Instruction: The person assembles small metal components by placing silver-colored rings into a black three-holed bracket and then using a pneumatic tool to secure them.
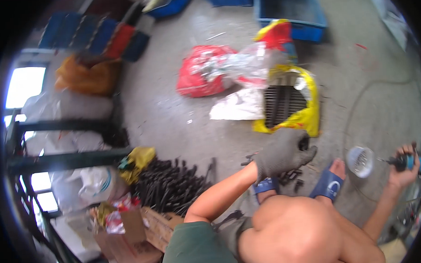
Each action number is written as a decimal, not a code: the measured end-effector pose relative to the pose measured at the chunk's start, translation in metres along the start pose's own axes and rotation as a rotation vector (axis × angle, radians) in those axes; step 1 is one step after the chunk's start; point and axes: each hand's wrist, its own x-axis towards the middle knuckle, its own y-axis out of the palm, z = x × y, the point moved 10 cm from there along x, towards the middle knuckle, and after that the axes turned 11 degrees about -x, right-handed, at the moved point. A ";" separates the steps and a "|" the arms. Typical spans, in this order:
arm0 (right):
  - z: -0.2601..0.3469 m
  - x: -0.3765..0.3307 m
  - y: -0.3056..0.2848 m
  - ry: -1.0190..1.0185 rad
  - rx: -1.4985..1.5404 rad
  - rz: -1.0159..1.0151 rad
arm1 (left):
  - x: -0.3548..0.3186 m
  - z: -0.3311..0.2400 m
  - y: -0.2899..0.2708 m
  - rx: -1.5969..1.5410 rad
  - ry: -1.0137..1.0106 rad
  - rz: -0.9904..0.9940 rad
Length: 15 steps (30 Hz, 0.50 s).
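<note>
My left hand [283, 154], in a grey knit glove, is closed around a small black part [304, 143] that shows between thumb and fingers. Dark bits stick out past the glove's other side; I cannot tell whether it holds them too. My bare right hand [403, 169] grips a blue and black power screwdriver [399, 163], its bit pointing left toward a white tub [365, 168] of small metal pieces, likely screws. Just beyond the glove lies an open yellow bag [313, 107] packed with rows of dark strips. Loose black parts [293, 177] lie on the floor between my feet.
A large heap of black rods [173, 186] lies at left, beside a cardboard box [124, 239] and a green metal rack [72, 160]. Past the yellow bag are a red bag [195, 81] and a blue bin [311, 31]. A thin hose [351, 115] curves across the floor.
</note>
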 end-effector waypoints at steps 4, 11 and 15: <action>0.034 -0.031 0.059 0.002 -0.126 0.224 | -0.130 0.053 -0.130 0.123 -0.202 -0.463; 0.118 -0.105 0.151 -0.005 -0.398 0.934 | -0.401 0.128 -0.325 0.161 -0.308 -1.316; 0.164 -0.154 0.191 -0.067 -0.443 1.394 | -0.527 0.145 -0.398 0.612 -0.417 -1.388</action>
